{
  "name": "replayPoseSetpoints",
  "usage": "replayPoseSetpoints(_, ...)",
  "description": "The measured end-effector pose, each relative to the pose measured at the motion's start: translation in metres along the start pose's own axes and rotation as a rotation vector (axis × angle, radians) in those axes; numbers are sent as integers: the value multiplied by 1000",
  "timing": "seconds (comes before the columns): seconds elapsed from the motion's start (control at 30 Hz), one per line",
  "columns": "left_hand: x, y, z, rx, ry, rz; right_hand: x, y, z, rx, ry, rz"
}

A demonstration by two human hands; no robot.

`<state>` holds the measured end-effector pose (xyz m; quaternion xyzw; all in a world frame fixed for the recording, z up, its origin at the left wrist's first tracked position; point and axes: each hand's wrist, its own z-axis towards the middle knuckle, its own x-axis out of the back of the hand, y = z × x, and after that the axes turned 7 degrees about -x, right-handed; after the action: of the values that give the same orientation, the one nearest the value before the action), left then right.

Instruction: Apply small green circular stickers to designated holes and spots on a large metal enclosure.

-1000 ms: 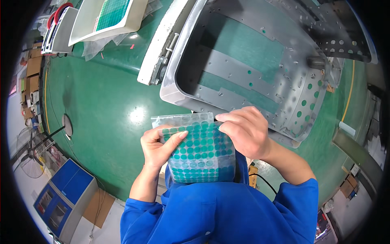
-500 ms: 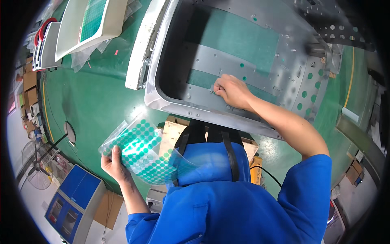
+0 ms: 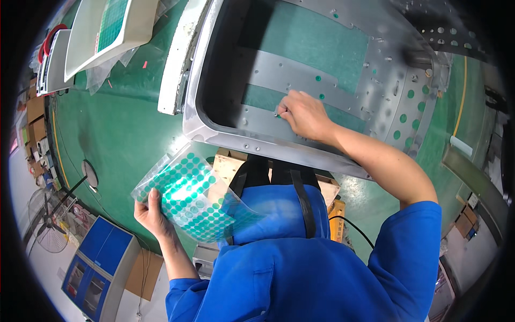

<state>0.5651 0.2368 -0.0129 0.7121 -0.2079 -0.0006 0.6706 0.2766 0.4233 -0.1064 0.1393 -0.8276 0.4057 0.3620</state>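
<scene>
A clear plastic sheet covered in rows of green round stickers (image 3: 185,188) is pinched at its left edge by my left hand (image 3: 152,217), thumb on top. Some spots on the sheet look bare. My right hand (image 3: 307,115) reaches into a large grey metal housing (image 3: 225,140), its fingers curled and the fingertips against the near inner panel, beside a small fitting. A trace of green shows at the fingertips, but most of what they hold is hidden. Farther along the panel, separate green dots (image 3: 321,96) are visible.
Wooden supports (image 3: 229,161) stand under the housing's near edge. At the upper left is a white bin (image 3: 137,32) with another green-dotted sheet in it. A pedestal fan (image 3: 51,220) and a blue-doored cabinet (image 3: 99,263) are at the lower left.
The whole view has shifted slightly, so the housing appears a little farther left and up. My right hand stays at the same spot on the panel; my left hand keeps hold of the sheet.
</scene>
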Motion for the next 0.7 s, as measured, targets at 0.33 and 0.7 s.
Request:
replayPoseSetpoints(0.33,-9,-1,-6,30,-28,-32,-9,6,-2,86,136,11)
replayPoseSetpoints(0.7,-16,-1,-6,28,-33,-26,-13,7,-4,142,231,31)
